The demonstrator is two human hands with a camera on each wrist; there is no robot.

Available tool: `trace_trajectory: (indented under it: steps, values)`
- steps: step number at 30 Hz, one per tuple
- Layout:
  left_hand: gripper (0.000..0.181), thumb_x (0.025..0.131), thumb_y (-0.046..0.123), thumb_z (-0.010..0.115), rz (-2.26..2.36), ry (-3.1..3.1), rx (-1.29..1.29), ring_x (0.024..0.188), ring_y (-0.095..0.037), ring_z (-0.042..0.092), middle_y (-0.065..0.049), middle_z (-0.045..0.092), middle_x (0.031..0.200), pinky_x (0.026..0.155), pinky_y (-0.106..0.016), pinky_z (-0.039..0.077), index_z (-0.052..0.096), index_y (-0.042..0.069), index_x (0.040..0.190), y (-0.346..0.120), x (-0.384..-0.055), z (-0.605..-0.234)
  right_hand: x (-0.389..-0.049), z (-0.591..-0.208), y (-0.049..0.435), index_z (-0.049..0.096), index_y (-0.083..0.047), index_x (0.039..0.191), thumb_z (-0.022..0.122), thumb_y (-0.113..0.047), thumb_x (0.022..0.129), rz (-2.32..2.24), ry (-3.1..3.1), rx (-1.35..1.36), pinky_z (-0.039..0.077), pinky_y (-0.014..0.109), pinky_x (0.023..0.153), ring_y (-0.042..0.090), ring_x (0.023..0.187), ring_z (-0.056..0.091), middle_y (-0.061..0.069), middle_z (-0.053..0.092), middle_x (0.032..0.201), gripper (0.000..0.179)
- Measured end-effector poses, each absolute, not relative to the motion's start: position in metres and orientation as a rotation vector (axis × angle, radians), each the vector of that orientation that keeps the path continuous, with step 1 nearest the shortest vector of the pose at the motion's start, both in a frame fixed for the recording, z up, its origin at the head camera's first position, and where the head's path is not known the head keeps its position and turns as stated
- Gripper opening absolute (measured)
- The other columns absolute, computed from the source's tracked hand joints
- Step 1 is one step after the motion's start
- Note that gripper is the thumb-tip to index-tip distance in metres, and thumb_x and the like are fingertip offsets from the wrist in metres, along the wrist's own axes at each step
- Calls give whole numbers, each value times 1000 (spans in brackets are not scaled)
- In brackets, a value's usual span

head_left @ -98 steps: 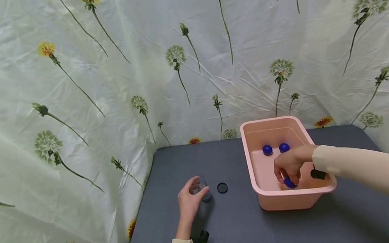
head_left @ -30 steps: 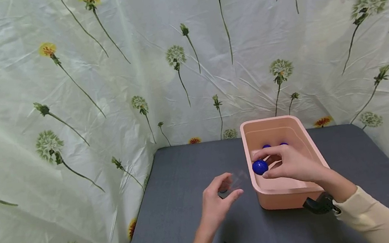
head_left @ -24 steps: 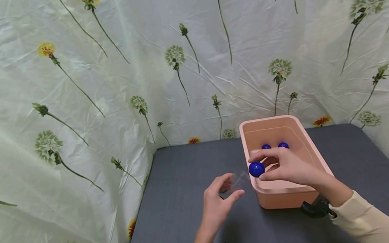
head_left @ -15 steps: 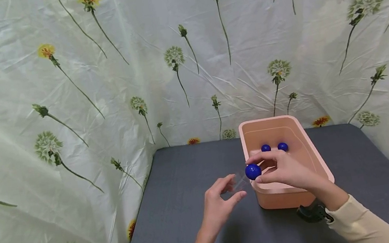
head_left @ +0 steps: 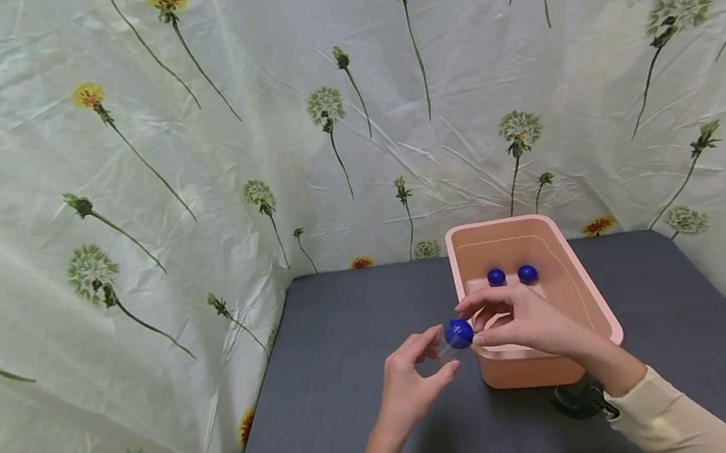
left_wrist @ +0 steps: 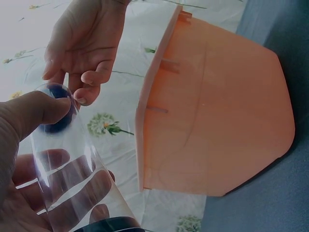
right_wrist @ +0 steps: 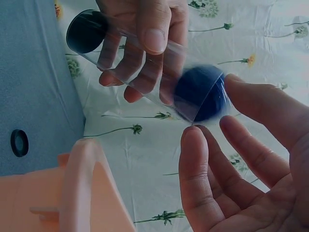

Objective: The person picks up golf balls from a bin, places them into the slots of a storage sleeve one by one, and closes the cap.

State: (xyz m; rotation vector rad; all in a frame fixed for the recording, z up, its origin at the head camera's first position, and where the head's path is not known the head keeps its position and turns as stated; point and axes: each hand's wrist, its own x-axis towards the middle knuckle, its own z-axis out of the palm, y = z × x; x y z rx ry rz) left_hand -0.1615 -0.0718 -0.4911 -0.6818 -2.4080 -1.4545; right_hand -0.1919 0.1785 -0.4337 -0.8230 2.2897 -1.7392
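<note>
My left hand (head_left: 412, 378) grips a clear plastic tube (left_wrist: 72, 169) with a dark closed end, tilted above the table. A glossy blue ball (head_left: 459, 334) sits in the tube's mouth, partly inside its rim. In the right wrist view the ball is blurred. My right hand (head_left: 522, 320) is beside the mouth, its fingers spread apart around the ball's outer side; a fingertip (right_wrist: 232, 81) lies at the ball's edge. Two more blue balls (head_left: 496, 277) lie in the pink bin (head_left: 553, 368).
The bin stands on the dark grey table (head_left: 346, 306), under my right hand. A black ring-shaped cap (right_wrist: 19, 142) lies on the table, seen in the right wrist view. A flower-patterned curtain (head_left: 351, 143) hangs behind and to the left.
My right hand has taken a ball from the bin and carried it left into the tube's mouth, its fingers now loosened. My left hand has lifted the tube and moved right.
</note>
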Motion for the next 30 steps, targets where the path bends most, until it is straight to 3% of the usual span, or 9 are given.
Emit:
trace_trajectory:
  steps: [5, 9, 14, 21, 25, 30]
  values:
    - [50, 84, 28, 85, -1505, -2411, -663, 89, -16, 67, 0, 70, 107, 77, -32, 57, 68, 18, 130, -72, -161, -491, -192, -435, 178, 68, -4, 122, 81, -4, 84, -1766, 2282, -874, 58, 36, 79, 32, 95, 67, 14, 67, 115, 40]
    - [51, 84, 27, 85, -1529, -2410, -644, 91, -18, 68, -5, 71, 107, 76, -32, 57, 67, 19, 131, -73, -161, -491, -192, -435, 179, 68, -6, 122, 81, -4, 84, -1792, 2253, -886, 58, 36, 80, 34, 97, 67, 19, 66, 118, 40]
    - [51, 84, 28, 85, -1528, -2417, -631, 91, -15, 67, -5, 71, 108, 77, -28, 56, 67, 20, 131, -73, -161, -490, -193, -434, 180, 69, -9, 121, 81, -5, 84, -1797, 2256, -895, 58, 36, 81, 36, 98, 67, 18, 66, 119, 39]
    - [51, 83, 26, 85, -1538, -2397, -635, 92, -10, 66, 6, 69, 106, 78, -31, 57, 67, 21, 131, -72, -162, -491, -199, -427, 186, 67, -7, 126, 81, -9, 86, -1754, 2313, -875, 58, 35, 83, 33, 100, 67, 20, 66, 118, 42]
    - [51, 85, 30, 84, -1565, -2356, -654, 93, -13, 66, 5, 69, 106, 78, -41, 58, 67, 20, 132, -72, -163, -492, -209, -412, 190, 69, -11, 124, 81, -9, 86, -1678, 2406, -894, 58, 34, 80, 29, 97, 67, 17, 68, 115, 40]
    - [52, 85, 32, 83, -1562, -2320, -665, 93, -12, 66, 1, 70, 107, 77, -36, 58, 66, 21, 133, -70, -163, -491, -234, -397, 204, 69, -13, 123, 79, -10, 88, -1633, 2467, -849, 58, 33, 73, 31, 99, 68, 9, 69, 116, 37]
